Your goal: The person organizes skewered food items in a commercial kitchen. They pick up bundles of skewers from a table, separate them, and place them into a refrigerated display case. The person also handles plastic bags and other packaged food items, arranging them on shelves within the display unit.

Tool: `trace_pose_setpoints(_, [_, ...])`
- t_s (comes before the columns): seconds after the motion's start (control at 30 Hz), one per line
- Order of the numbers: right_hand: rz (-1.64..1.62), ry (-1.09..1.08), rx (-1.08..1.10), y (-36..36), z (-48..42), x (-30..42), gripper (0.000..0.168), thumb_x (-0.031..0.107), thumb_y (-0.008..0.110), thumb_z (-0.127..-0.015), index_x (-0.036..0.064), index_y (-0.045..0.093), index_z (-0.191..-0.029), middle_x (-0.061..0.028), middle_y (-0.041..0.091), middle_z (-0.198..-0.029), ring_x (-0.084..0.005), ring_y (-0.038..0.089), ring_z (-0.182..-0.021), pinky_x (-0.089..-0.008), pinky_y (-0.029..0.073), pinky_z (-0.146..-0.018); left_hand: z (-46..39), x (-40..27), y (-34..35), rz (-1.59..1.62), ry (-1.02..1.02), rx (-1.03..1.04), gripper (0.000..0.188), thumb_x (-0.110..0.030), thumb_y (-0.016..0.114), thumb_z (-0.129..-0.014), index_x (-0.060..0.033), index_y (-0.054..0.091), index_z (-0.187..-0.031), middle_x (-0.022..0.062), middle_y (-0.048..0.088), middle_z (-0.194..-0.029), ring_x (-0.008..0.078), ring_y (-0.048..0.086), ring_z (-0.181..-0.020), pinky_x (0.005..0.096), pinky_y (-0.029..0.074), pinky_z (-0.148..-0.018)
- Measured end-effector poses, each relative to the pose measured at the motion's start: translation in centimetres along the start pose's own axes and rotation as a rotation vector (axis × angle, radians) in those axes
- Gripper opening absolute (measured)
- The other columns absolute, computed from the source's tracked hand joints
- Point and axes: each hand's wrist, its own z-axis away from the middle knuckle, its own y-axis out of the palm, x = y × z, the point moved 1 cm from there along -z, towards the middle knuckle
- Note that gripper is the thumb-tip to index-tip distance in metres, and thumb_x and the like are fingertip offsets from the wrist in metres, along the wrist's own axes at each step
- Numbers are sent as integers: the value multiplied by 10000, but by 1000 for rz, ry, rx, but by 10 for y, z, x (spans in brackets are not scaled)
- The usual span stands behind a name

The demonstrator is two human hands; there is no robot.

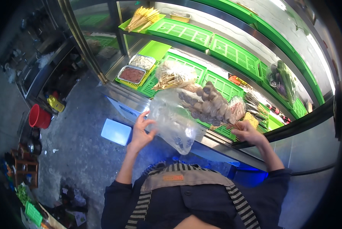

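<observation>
My left hand [142,132] has its fingers apart, with the fingertips beside the edge of a clear plastic bag [174,123]. Whether they touch the film is hard to tell. The bag hangs loosely over the front edge of the display shelf. My right hand [247,133] is closed around the thin stick ends of a bunch of skewers [212,104]. Round grey-brown pieces, perhaps mushrooms, are threaded on them, pointing left above the green trays. A bundle of reddish skewers in clear wrap [237,108] lies just beyond that hand.
Green slotted trays [181,33] line the cabinet shelves. Bagged skewers [175,74] and foil trays of sliced food [131,75] lie at the left. A bag of vegetables [282,81] sits at right. On the floor are a red bucket [40,116] and a pale blue box lid [116,131].
</observation>
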Motion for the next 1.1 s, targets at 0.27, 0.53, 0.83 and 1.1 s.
trace_pose_setpoints(0.27, [-789, -205, 195, 91, -32, -7, 203, 108, 542, -793, -54, 494, -906, 61, 325, -487, -21, 270, -388, -182, 219, -366, -57, -45, 19, 213, 29, -279, 1048, -42, 670, -558, -152, -44, -1316, 207, 207, -1309, 296, 466, -967, 321, 439, -692])
trace_pose_setpoints(0.53, [-368, -11, 173, 64, 18, 1, 266, 180, 580, -780, -48, 535, -910, 48, 389, -509, -24, 316, -415, -189, 224, -375, -80, 18, -75, 73, -194, -573, 668, 78, 449, -643, -188, 364, -1251, 48, 427, -598, 184, 428, -523, 299, 380, -510])
trace_pose_setpoints(0.83, [-950, -254, 579, 112, -32, 7, 308, 244, 574, -779, -47, 499, -847, 34, 297, -469, -62, 262, -379, -225, 229, -379, -45, -36, 1, 464, -16, 77, 290, 2, 456, -670, -25, 469, -958, 117, 437, -744, 255, 448, -699, 336, 383, -633])
trace_pose_setpoints(1.1, [-701, -592, 142, 93, -74, 61, 275, 230, 591, -770, -8, 461, -721, 36, 308, -443, -61, 264, -343, -217, 210, -338, 16, -39, 27, 158, 72, 541, 235, -287, 552, -718, -60, 555, -778, 115, 445, -711, 280, 494, -666, 345, 400, -591])
